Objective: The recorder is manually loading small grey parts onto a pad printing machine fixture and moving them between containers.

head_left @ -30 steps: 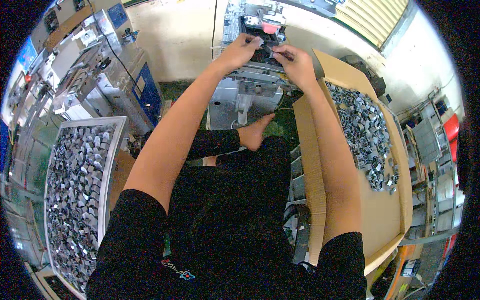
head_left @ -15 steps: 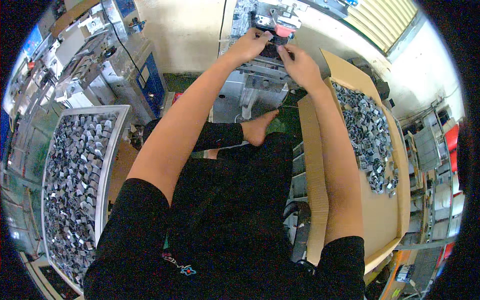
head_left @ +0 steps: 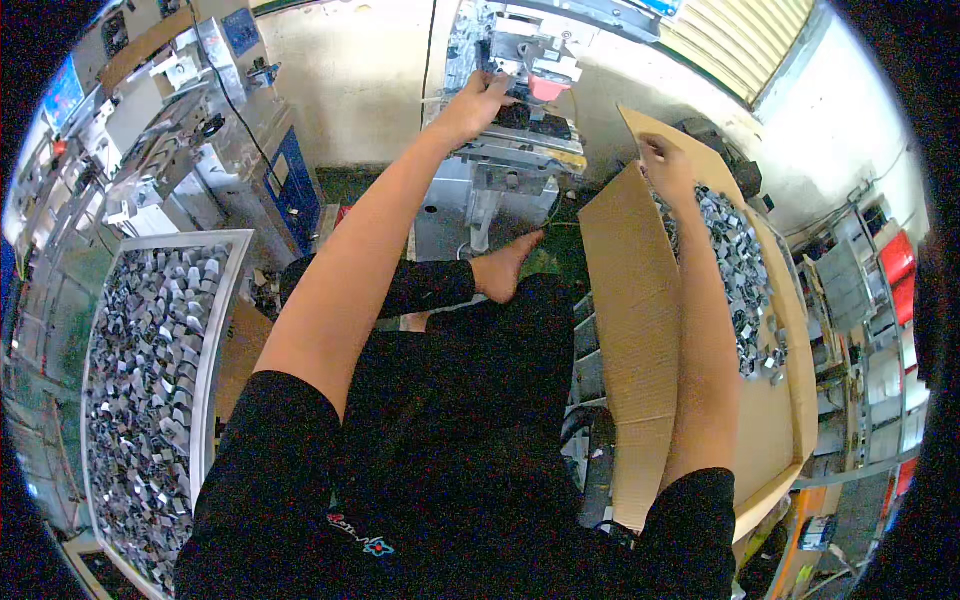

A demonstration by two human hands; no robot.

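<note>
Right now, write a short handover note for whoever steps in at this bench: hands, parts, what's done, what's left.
Left hand: up at the small bench machine, fingers on its fixture; whether it holds a part cannot be told.
Right hand: over the far end of the cardboard box, at the grey metal parts; grip unclear.
Metal tray on the person's left is full of similar grey pieces.
Done: tray well filled. Left: many parts remain in the box.

The cardboard box is plain brown, and the small parts inside it are shiny grey. The tray has a pale grey rim. The machine is grey with a pink-red piece. The sleeves are black.
</note>
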